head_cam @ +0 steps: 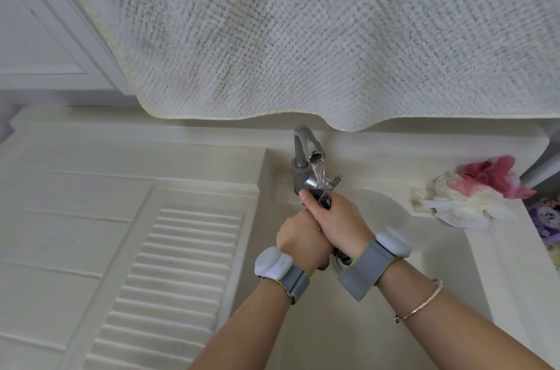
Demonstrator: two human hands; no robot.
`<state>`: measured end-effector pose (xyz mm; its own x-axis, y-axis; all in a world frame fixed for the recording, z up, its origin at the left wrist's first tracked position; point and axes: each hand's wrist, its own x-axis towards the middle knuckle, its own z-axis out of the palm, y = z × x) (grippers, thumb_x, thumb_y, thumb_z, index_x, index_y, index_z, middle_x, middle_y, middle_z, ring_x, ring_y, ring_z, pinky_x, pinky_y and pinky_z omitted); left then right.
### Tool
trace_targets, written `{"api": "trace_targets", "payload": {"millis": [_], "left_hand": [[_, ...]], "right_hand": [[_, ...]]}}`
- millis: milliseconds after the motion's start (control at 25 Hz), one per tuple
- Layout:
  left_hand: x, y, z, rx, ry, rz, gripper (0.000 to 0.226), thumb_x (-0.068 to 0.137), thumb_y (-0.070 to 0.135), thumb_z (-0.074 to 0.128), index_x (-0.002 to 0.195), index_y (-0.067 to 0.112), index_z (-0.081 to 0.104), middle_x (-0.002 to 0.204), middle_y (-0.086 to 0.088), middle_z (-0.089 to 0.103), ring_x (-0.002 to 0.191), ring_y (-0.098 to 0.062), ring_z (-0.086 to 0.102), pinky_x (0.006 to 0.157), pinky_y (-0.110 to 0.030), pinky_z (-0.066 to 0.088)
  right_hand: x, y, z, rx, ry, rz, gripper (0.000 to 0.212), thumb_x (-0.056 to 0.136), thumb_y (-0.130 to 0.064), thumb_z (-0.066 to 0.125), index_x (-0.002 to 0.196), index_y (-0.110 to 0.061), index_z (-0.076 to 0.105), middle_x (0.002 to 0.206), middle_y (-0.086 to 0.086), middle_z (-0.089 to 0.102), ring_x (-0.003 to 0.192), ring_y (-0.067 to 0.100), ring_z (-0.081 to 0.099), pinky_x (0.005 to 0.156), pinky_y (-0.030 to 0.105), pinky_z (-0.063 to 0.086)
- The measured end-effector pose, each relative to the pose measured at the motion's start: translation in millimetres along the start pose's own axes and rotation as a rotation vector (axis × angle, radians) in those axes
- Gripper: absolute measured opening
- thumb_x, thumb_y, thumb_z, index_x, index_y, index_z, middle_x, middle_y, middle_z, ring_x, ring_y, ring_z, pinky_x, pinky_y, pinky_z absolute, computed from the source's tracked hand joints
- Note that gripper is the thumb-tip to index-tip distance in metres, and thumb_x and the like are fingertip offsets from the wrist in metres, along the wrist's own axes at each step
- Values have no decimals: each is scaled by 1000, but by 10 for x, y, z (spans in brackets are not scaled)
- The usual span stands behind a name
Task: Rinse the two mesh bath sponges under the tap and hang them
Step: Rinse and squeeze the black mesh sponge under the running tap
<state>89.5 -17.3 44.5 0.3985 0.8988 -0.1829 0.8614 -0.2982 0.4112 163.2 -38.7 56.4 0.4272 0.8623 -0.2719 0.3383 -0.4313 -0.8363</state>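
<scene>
Hands: left hand (298, 238) and right hand (335, 219) squeeze 1 dark sponge (323, 201) under the tap (306, 147).
Other sponge: pink-white (481, 188), on sink ledge.
Risk: running water may splash out.

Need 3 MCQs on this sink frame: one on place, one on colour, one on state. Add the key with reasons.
1. Where does the pink and white sponge lie?
A. on the ribbed drainboard
B. on the ledge right of the basin
C. in the basin

2. What colour are the wrist straps?
A. grey
B. red
C. black

3. What state is the tap in?
A. off
B. running
C. covered by the towel

Key:
1 B, it sits on the ledge, right of the basin.
2 A, both straps are grey with white pods.
3 B, a stream falls from the spout onto the dark sponge gripped by the right hand and left hand.
</scene>
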Motion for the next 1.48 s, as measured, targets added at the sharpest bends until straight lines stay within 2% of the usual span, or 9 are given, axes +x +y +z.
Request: {"api": "trace_targets", "payload": {"millis": [200,320,560,680,800,920,1120,1240,1480], "left_hand": [[-7,-21,64,-24,-43,-80,24,85,26,46,64,17,41,64,1,50,74,-28,58,54,-26,37],[-34,-54,80,-170,-75,-20,13,76,28,48,85,18,47,78,-5,64,79,-30,64,52,-27,38],[51,-396,49,-715,-331,28,84,53,39,77,131,31,47,124,6,58,116,-14,55,101,-39,47],[18,-395,-18,-988,-508,45,61,69,9,81,122,25,55,112,2,69,100,-10,67,86,-35,57],[-9,-355,-34,-1088,-450,67,66,74,-1,77,130,15,46,117,-3,67,103,-13,67,88,-39,56],[18,-357,64,-1087,-337,75,70,72,-9,76,133,9,45,121,-7,65,111,-14,64,94,-31,53],[91,-288,128,-903,-116,-79,37,67,24,69,103,15,70,95,-2,75,90,-17,70,85,-44,56],[127,-191,41,-592,-115,44,21,84,16,60,103,11,67,100,-1,70,88,-17,65,74,-26,49],[90,-56,-6,-288,-33,30,30,87,26,51,108,11,65,103,-12,69,98,-30,65,70,-30,46]], "right_hand": [[125,28,43,-57,-7,74,48,99,-47,34,58,-23,43,65,0,49,80,28,50,71,31,34],[166,85,1,47,30,148,51,98,-45,37,55,-20,43,62,4,48,76,29,47,70,30,33],[207,156,-131,380,189,202,45,95,-49,42,77,-14,63,90,11,68,89,29,64,85,36,49],[195,183,-90,676,110,252,39,93,-51,47,85,-19,68,99,11,72,95,29,67,94,44,50],[146,262,25,794,76,281,33,93,-46,50,96,-19,69,102,11,72,97,29,68,93,44,51],[86,311,69,715,48,283,26,94,-34,54,101,-14,68,108,16,70,97,27,67,91,38,51],[-1,242,-96,578,-14,0,43,91,-33,60,133,-28,50,125,-9,55,115,8,52,96,23,41],[-11,233,-41,169,-66,-170,46,79,-42,71,121,-32,56,118,-8,54,112,6,51,100,23,38],[90,153,17,208,20,-39,26,80,-49,65,97,-29,67,97,-5,70,98,14,63,84,28,46]]}}
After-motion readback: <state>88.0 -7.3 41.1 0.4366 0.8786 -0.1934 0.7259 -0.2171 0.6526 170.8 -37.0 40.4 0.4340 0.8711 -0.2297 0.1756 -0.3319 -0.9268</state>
